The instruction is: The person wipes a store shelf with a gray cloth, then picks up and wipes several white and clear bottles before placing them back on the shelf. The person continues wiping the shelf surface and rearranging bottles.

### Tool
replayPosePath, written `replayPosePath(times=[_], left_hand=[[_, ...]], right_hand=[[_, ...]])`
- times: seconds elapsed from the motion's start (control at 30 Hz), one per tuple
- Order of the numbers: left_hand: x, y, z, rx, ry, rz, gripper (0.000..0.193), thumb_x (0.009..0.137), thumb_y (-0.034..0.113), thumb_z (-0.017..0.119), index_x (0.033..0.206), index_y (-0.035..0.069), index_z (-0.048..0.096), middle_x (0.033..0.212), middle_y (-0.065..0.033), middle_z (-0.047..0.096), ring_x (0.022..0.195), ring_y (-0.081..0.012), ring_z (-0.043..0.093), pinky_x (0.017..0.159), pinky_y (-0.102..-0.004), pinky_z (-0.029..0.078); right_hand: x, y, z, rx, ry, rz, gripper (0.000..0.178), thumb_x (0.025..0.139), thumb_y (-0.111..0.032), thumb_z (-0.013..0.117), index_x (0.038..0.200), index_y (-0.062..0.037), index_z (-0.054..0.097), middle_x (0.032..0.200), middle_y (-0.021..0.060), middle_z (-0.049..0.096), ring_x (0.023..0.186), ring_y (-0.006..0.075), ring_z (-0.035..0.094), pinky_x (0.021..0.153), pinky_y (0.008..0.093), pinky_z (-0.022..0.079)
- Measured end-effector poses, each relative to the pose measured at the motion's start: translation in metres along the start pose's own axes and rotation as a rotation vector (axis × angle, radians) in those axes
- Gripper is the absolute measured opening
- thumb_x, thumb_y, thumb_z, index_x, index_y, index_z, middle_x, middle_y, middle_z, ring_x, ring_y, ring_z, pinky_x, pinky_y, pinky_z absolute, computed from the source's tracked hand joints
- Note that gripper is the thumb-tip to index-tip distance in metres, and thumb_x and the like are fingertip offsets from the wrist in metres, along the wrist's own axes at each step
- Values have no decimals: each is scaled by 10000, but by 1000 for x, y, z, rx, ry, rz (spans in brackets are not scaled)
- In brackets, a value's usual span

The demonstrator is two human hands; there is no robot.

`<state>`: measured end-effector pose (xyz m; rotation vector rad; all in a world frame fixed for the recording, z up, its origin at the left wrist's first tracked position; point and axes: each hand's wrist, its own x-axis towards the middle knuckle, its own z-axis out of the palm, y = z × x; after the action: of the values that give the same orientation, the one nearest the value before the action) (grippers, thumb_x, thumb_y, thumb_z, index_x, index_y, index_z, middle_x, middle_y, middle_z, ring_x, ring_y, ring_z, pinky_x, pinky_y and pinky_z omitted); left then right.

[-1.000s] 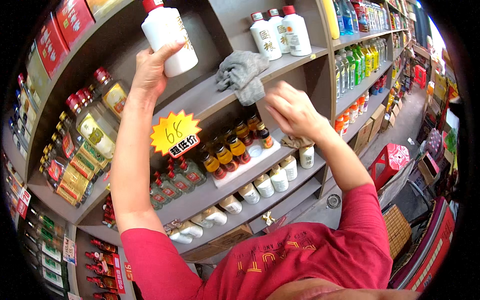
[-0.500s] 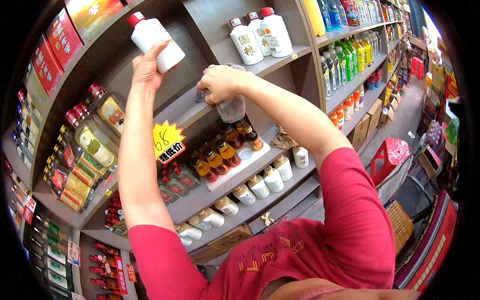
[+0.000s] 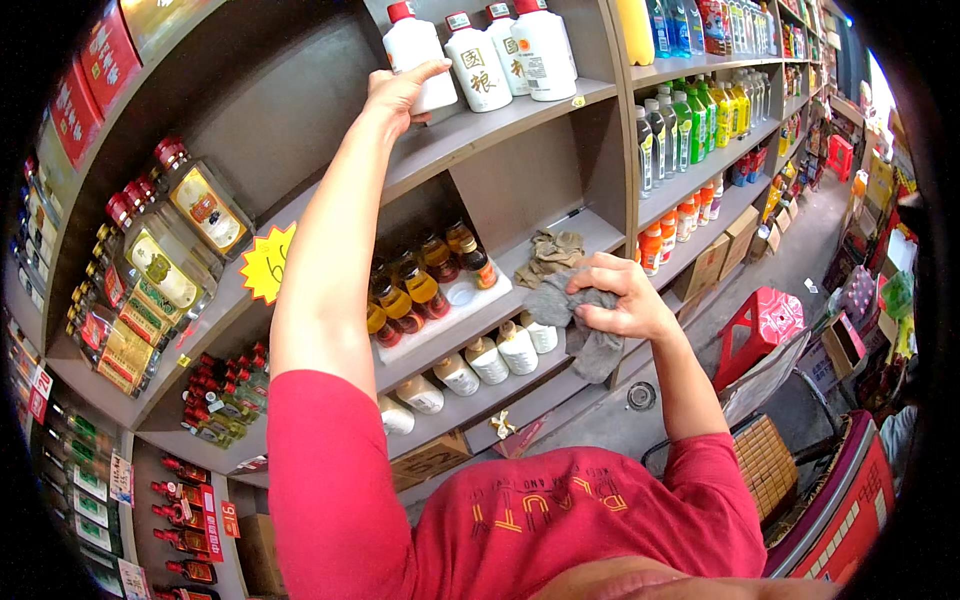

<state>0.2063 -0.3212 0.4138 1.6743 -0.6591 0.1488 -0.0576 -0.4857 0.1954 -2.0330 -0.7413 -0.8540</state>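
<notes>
In the head view, the left hand (image 3: 400, 90) was raised to the upper shelf (image 3: 520, 115) at far left, fingers spread against the side of a white bottle (image 3: 415, 55) with a red cap; the bottle stood upright on the shelf, at the left end of a row with two other white bottles (image 3: 510, 50) to its right. The hand touched it more than gripped it (whether the thumb had closed behind it I could not tell). The right hand (image 3: 615, 300) was lower and nearer, clenched on a grey cloth (image 3: 585, 330) that hung bunched below the fingers, in front of the middle shelf. A second rag (image 3: 550, 255) lay on that middle shelf, beside a tray of amber bottles (image 3: 420, 285).

By my judgement, the wiping of this white bottle looked finished, since it was set back in its row and the cloth was held well apart from it. The two neighbours and the lower rows looked untouched, so most of the shelf seemed left to do.
</notes>
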Motion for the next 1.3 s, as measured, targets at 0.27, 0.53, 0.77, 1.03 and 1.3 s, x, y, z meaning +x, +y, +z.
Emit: replayPosePath(times=[0.27,0.53,0.77,1.03,1.3], left_hand=[[11,-31,22,-52,45,-11,658,564,331,854,1004,-80,588,929,-175,644,808,-245,646,655,-359,519],[8,-28,13,571,-8,20,732,561,528,802,960,-57,620,904,-157,639,810,-204,608,644,-306,487],[8,-23,4,461,-49,22,505,560,374,851,802,-14,638,673,-76,614,489,-102,498,410,-236,368],[-4,2,-8,760,195,336,448,689,373,779,745,-42,621,656,-68,597,532,-115,535,429,-231,402],[29,84,78,665,-41,638,433,791,401,676,770,-31,659,652,-62,618,517,-98,544,478,-231,446]], right_hand=[[-43,10,-19,20,122,125,253,631,-98,656,868,-20,611,863,129,610,842,282,584,757,346,466],[-73,16,-20,51,187,234,252,620,-102,676,854,-28,620,877,143,607,871,301,589,778,345,455],[-93,28,-18,69,224,321,276,600,-94,659,856,-1,611,905,149,608,844,263,587,765,311,443],[-103,29,-16,93,244,360,283,604,-100,658,861,8,611,908,146,613,848,252,587,767,308,440],[-114,26,-19,98,247,361,244,636,-78,680,865,-18,618,893,121,608,854,243,588,778,309,452]])
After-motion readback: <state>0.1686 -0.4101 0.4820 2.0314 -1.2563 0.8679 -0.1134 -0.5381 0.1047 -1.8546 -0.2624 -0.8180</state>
